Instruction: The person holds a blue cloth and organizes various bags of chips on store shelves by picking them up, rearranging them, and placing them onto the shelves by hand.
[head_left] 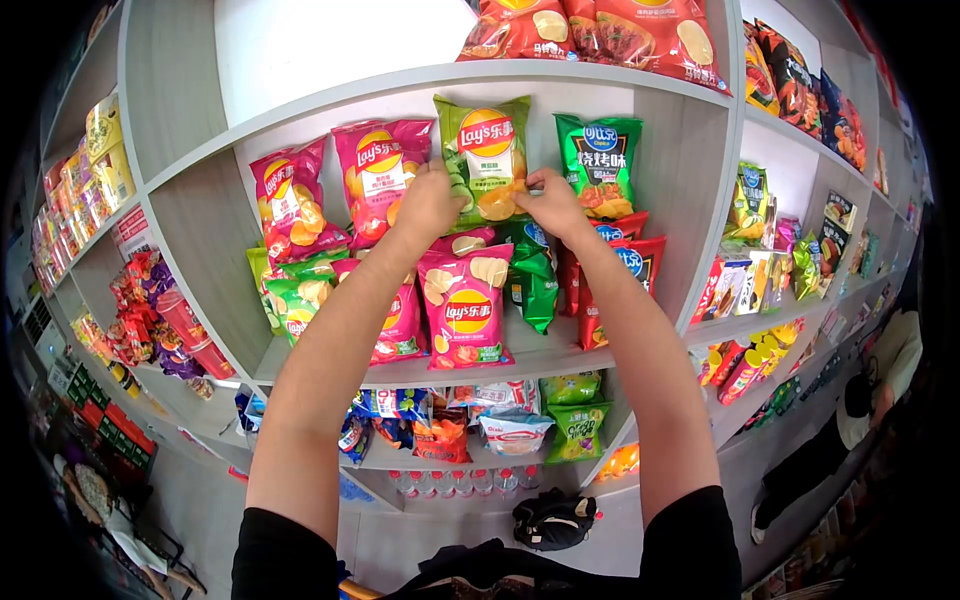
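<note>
A green Lay's chip bag (490, 140) stands upright at the back of the middle shelf. My left hand (430, 200) grips its lower left edge, and my right hand (552, 202) pinches its lower right corner. Pink Lay's bags, one upright (372, 165) and another leaning (292, 205), are left of my left hand. To the right of my right hand stands a green Copico bag (600, 160). Below my hands, a pink Lay's bag (466, 308) sits at the front, with a dark green bag (533, 280) beside it and red bags (640, 262) farther right.
The grey shelf edge (560, 362) runs beneath the bags. Lower down are small snack packs (515, 430) and bottles (482, 483). A black backpack (553, 520) rests on the floor. One person (850, 440) stands at right; another (115, 515) is at lower left.
</note>
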